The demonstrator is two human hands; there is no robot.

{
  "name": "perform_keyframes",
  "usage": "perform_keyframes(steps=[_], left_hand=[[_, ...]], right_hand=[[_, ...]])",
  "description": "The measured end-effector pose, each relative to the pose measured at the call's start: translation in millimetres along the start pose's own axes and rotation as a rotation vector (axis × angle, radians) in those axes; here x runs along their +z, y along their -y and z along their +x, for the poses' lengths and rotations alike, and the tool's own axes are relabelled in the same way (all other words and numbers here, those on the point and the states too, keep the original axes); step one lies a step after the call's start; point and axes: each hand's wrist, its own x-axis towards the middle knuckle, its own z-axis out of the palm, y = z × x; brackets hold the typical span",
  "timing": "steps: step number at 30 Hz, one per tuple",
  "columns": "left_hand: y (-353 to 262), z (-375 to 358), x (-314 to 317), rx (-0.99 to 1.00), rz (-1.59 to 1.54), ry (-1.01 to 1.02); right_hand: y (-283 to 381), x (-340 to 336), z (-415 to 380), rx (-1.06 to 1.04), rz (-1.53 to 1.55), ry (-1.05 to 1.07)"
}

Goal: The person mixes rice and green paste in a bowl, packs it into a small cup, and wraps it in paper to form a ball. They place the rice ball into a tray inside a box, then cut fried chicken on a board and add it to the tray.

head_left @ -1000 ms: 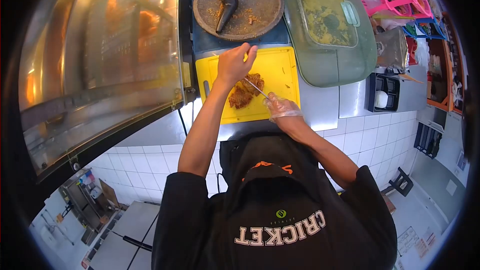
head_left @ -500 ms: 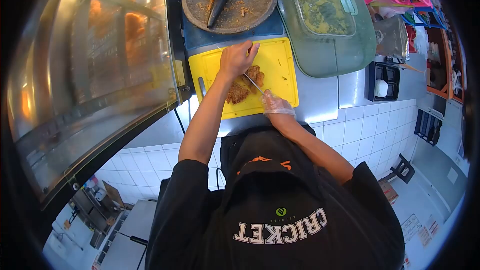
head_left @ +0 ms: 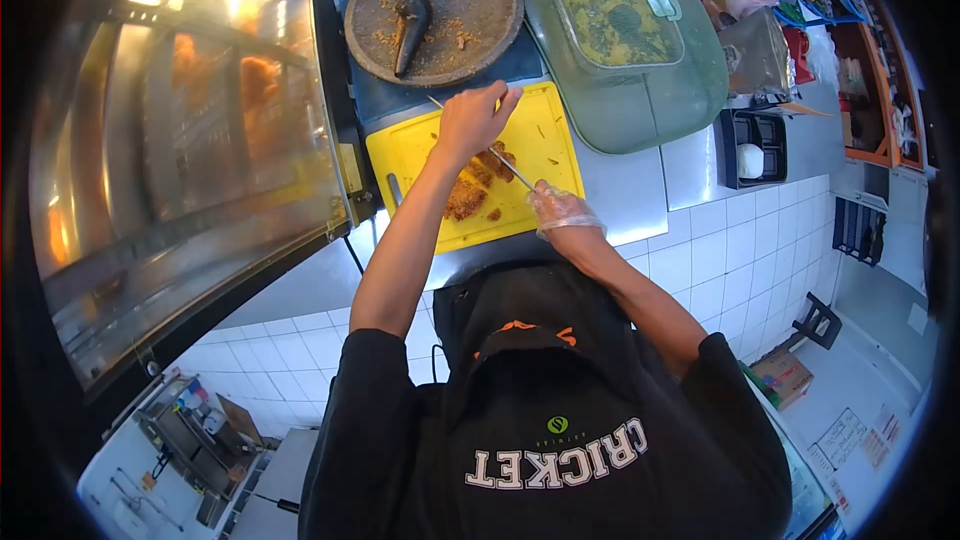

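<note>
Over the yellow cutting board (head_left: 540, 205), my bare left hand (head_left: 475, 122) is closed on a long thin knife (head_left: 513, 171). One metal end of the knife sticks out beyond this hand. At its nearer end, my right hand (head_left: 562, 210), in a clear plastic glove, has its fingers closed around it; the exact grip is hidden. The blade slants across browned, crusty pieces of fried food (head_left: 465, 199), which look like fried chicken. A small bit (head_left: 494, 214) lies apart from them, and part of the food is hidden under my left wrist.
Behind the board stands a round stone mortar (head_left: 480, 25) with a dark pestle (head_left: 411, 30) in it. A green lidded tub (head_left: 660, 100) is at the right, a glass-fronted display case (head_left: 200, 170) at the left. Farther right sits a black tray (head_left: 737, 150).
The view has shifted slightly. Under the blade the fried food now looks more divided, with a small bit lying loose. Both hands stay on the knife.
</note>
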Motion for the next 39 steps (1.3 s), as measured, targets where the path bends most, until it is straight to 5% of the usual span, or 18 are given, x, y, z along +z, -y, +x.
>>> perform_keyframes(steps=[3, 6, 10, 12, 17, 21, 24, 27, 30, 39], left_hand=[[5, -4, 11, 0.018, 0.043, -0.024], [5, -7, 12, 0.010, 0.072, -0.032], [18, -10, 22, -0.164, 0.095, 0.020], [27, -9, 24, -0.114, 0.056, -0.006], [16, -14, -2, -0.062, -0.074, -0.040], [-18, -43, -52, -0.143, 0.048, -0.122], [2, -67, -44, -0.182, 0.099, -0.122], [23, -82, -18, -0.154, 0.136, -0.134], [29, -79, -13, -0.294, 0.073, -0.095], [16, -81, -53, -0.254, -0.029, -0.216]], right_hand=[[-24, 14, 12, -0.113, 0.083, -0.073], [-18, 9, 14, -0.015, 0.097, -0.025], [-21, 14, 24, -0.031, -0.059, 0.023], [-9, 3, 30, -0.055, -0.272, 0.024], [0, -8, 7, -0.179, -0.154, -0.047], [30, -10, -20, -0.010, -0.055, 0.182], [26, 13, -18, -0.108, -0.077, 0.198], [6, 34, -4, -0.059, 0.077, 0.201], [-8, 52, 8, -0.251, -0.291, 0.068], [30, 28, -27, -0.312, -0.228, 0.047]])
